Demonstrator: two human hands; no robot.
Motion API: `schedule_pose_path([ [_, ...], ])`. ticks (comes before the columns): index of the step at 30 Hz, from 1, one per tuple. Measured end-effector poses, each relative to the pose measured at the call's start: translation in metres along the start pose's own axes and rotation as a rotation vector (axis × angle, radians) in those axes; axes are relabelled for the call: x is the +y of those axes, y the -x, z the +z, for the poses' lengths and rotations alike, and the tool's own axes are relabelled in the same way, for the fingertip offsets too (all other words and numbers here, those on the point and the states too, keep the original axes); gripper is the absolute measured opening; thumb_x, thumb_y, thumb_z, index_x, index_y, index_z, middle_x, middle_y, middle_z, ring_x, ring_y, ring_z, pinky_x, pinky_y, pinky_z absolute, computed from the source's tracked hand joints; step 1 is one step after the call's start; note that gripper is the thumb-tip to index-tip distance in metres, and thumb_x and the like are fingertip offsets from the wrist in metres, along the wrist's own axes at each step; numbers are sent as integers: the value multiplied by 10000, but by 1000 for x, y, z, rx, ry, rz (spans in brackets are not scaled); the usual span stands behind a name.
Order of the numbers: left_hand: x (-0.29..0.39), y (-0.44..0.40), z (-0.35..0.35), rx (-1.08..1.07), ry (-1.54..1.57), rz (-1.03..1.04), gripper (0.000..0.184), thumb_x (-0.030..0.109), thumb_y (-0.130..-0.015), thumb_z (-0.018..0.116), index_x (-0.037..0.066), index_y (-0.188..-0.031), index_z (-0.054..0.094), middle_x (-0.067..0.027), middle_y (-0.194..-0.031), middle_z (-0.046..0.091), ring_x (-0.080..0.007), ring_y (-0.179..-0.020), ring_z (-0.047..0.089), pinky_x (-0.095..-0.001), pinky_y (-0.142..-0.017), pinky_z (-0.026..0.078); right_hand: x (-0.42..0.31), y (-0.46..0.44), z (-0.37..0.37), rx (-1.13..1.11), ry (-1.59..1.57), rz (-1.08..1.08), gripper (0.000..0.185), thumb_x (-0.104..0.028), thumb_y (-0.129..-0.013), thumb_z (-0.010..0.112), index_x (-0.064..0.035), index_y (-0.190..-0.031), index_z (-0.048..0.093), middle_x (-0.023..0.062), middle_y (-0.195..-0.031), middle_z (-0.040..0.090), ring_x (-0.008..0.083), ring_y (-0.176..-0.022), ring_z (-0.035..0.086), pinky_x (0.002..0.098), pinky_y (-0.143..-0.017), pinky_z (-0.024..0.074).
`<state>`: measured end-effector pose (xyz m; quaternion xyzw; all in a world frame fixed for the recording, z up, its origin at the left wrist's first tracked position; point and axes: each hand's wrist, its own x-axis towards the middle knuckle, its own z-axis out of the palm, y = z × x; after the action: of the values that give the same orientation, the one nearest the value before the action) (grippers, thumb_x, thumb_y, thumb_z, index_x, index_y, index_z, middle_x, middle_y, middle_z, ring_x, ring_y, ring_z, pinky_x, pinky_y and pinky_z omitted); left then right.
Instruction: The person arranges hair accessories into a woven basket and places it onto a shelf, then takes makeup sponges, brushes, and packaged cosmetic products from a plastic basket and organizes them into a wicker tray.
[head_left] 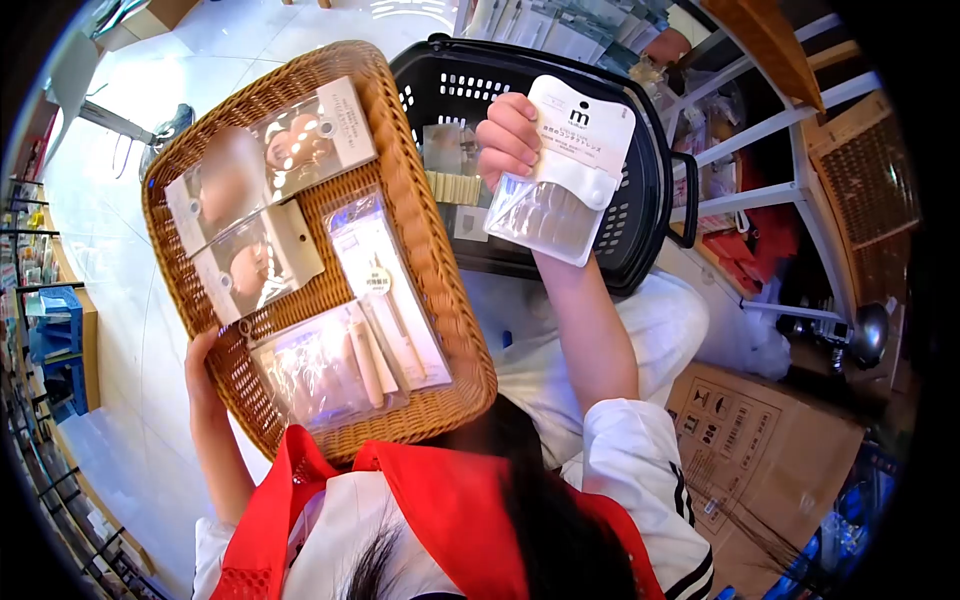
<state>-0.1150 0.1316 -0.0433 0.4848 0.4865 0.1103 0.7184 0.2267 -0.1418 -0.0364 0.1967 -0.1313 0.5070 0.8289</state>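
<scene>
Shelving lines both sides of the head view: dark racks with blue bins (58, 338) on the left, a white-framed shelf (745, 155) on the right. A black basket (655, 240) sits behind the raised right hand (508, 138), partly blocked by it and by the white-topped pouch (582, 130). One cardboard box (765, 450) lies at lower right, and dark hair (545, 520) hangs over the red collar (435, 490). The pouch bears a large black "m" with Japanese characters below; its smaller print is too fine to read. The box shows a barcode and handling symbols. Five clear-fronted packs (400, 300) lie inside the wicker basket (440, 215), one of them blurred at upper left; a long one carries a round label, illegible. The right hand's fingers curl over the pouch's left edge, gripping it upright above the black basket. The left hand (203, 350) holds the wicker basket at its lower-left rim; its fingers are mostly hidden, so their spread cannot be told.
</scene>
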Motion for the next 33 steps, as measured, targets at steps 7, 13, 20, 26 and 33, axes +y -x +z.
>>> schedule_pose_path([
  [7,16,22,51,222,-519,934,630,133,-836,549,33,-1390,266,-151,-1404,331,-246,-1276,354,-361,-1040,305,59,0,18,-59,-51,10,207,-248,-905,454,-43,-882,465,42,-723,384,167,-676,399,285,-639,390],
  [13,8,79,121,-423,-555,847,407,49,-858,524,-11,-1245,416,-123,-1091,567,-210,-1022,545,-332,-915,417,112,-3,8,-37,-6,75,295,-320,-908,460,-38,-992,470,62,-802,443,194,-766,457,309,-751,410],
  [20,-13,76,164,-689,-42,197,186,88,-871,590,0,-993,481,-69,-943,598,-95,-807,591,-236,-658,518,129,13,12,293,587,83,403,-382,-899,455,-21,-1072,504,116,-948,560,247,-876,552,344,-826,443],
  [26,-5,68,149,-532,57,352,160,80,-867,601,9,-951,486,-60,-843,610,-96,-759,597,-258,-645,543,118,25,34,608,1139,-382,369,-257,-898,460,-31,-1186,501,148,-1192,523,262,-1097,507,384,-949,392],
  [33,-1,68,149,-477,-37,409,258,90,-880,583,-44,-1090,516,-79,-949,636,-124,-827,611,-267,-674,534,120,44,53,164,2681,-421,498,-136,-772,648,-24,-1232,495,196,-1255,437,346,-1131,459,412,-959,364],
])
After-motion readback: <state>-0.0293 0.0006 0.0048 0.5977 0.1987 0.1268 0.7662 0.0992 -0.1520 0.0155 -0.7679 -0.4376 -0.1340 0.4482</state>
